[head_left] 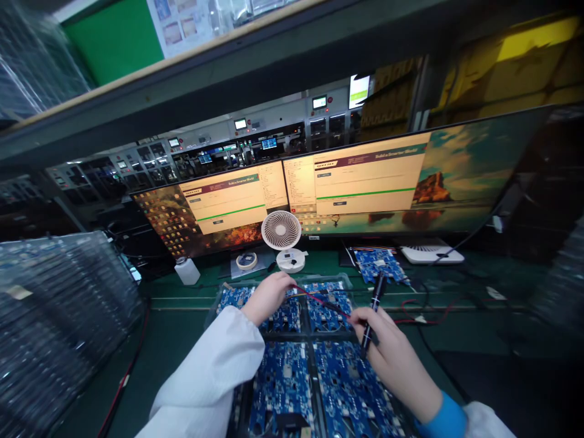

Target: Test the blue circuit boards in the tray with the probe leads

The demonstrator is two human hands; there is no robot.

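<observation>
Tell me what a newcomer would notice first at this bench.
Two wide monitors glow across the back, with a small white desk fan standing in front of them. In the foreground a tray of blue circuit boards fills the green bench. Over it the right hand holds a black pen, and the left hand pinches a red wire.

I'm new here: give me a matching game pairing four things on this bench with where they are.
Things:
1. pen
2. fan
3. white bottle
4. red wire

Places:
A. in front of the monitors
B. in the right hand
C. left of the fan, on the green mat
D. running between both hands

Pairs: 1-B, 2-A, 3-C, 4-D
</observation>
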